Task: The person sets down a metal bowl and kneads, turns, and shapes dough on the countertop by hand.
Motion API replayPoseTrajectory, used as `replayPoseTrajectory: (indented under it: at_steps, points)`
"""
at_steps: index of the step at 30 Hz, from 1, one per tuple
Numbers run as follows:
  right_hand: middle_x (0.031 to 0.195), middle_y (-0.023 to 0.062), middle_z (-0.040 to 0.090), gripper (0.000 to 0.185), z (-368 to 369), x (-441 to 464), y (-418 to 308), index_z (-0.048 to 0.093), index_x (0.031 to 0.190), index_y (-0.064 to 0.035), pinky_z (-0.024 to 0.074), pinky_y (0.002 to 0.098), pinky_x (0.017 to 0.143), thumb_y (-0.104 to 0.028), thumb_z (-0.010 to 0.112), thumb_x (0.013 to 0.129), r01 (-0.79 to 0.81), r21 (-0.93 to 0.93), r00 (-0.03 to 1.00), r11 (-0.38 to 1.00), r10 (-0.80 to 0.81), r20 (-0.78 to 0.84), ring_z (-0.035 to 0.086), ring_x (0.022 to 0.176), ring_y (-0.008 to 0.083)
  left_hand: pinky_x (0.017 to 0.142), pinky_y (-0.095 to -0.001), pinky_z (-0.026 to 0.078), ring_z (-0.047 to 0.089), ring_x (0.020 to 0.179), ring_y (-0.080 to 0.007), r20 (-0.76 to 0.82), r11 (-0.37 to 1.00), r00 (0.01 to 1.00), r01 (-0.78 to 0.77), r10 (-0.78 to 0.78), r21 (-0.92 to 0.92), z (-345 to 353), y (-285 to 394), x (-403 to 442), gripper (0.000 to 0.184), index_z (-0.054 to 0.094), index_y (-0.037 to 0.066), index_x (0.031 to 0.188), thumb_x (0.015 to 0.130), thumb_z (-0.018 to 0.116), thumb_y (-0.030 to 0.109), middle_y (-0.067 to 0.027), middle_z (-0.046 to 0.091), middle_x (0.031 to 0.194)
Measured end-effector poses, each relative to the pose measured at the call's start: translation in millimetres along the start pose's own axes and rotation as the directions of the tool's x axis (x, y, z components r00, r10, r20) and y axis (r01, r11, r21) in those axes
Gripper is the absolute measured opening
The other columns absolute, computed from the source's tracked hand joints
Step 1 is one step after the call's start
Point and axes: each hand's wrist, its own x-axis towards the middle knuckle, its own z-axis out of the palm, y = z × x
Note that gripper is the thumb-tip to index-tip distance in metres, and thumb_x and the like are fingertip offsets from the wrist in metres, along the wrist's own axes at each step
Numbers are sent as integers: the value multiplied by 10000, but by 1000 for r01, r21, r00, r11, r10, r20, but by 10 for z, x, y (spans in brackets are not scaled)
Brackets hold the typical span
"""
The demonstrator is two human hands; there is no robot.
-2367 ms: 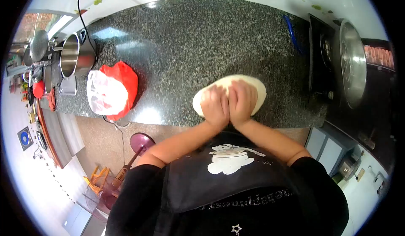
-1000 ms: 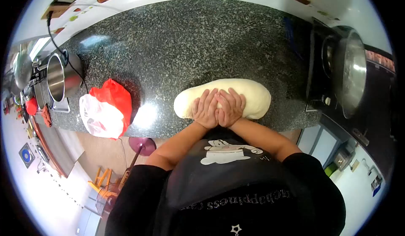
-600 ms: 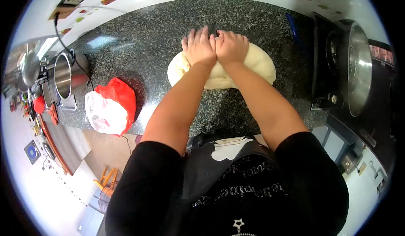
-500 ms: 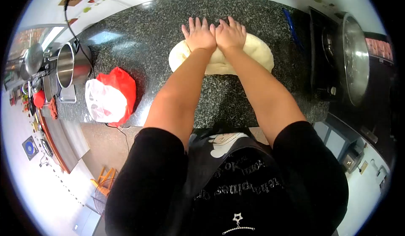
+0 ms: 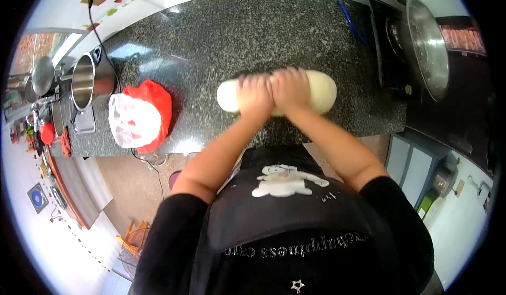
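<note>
A thick, pale roll of dough [image 5: 322,91] lies crosswise on the speckled dark stone counter [image 5: 211,47]. My left hand [image 5: 255,96] and my right hand [image 5: 291,87] press side by side on its middle, their inner edges touching. The fingers of both are bent over the far side of the roll, slightly blurred by motion, and the fingertips are partly hidden. Smooth, rounded dough ends stick out to either side of my hands.
A red and white plastic bag [image 5: 153,105] sits on the counter at the left, with a steel pot [image 5: 84,81] behind it. At the right, a wide metal pan [image 5: 428,47] stands at a black stove, near a blue strip [image 5: 349,21].
Both hands have come back toward my body with the dough, from farther out on the counter. Their spread fingers are now bent over the dough, which looks narrower and rounder.
</note>
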Motion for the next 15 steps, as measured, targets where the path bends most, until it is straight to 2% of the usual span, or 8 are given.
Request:
replayPoseTrajectory:
  at_steps: [1,3,6,10,13,14,15]
  points:
    - [1205,102,662,379,167,-198,53,668,1178,-87,358,495,1065,-314,501,925,77,106,979,991,-55,-197,572,1172,293,1090,-473,335,580,1211,-270,-123,986,991,23,-44,-164,1,88,-233,411,648,82,1234,997,451,354,-103,674,1229]
    - [1202,89,655,414,387,-333,67,663,1180,-80,361,499,1030,-333,479,908,170,108,914,980,-115,-388,573,1153,297,1086,-460,301,566,1227,-266,-361,992,932,-6,-41,-128,344,85,-476,420,628,79,1279,981,459,322,-78,658,1260]
    - [1207,87,652,447,574,-180,166,657,1218,-87,361,498,1009,-337,469,899,242,143,869,960,-149,-472,574,1144,296,1082,-471,282,536,1268,-300,-397,994,915,-93,65,-50,518,-72,-388,453,599,87,1337,969,455,309,-79,628,1317]
    - [1195,93,651,446,552,305,264,655,1220,-95,358,478,1003,-331,464,893,275,200,876,940,-160,-454,577,1131,297,1066,-470,303,542,1230,-308,-345,988,937,-106,62,-109,408,-161,33,438,599,56,1306,975,443,297,-87,628,1301]
    - [1114,83,661,405,444,732,349,663,1210,-120,368,466,997,-290,476,894,244,227,910,943,-142,-389,589,1061,288,1084,-497,300,551,1192,-310,-254,980,967,-20,-31,-196,275,-180,495,413,614,105,1287,973,441,309,-87,643,1203]
    - [1137,83,657,413,463,870,378,659,1228,-123,369,465,1001,-293,494,891,180,201,928,963,-99,-359,587,1069,290,1091,-507,305,553,1187,-304,-193,985,980,22,-55,-169,216,-208,668,392,616,148,1281,968,446,313,-82,647,1165]
    - [1161,84,653,423,520,983,395,656,1247,-126,370,464,1005,-297,512,887,116,172,942,978,-54,-330,586,1077,292,1106,-516,300,549,1211,-297,-194,992,980,16,-41,-129,251,-261,794,400,600,164,1306,972,447,321,-74,652,1199]
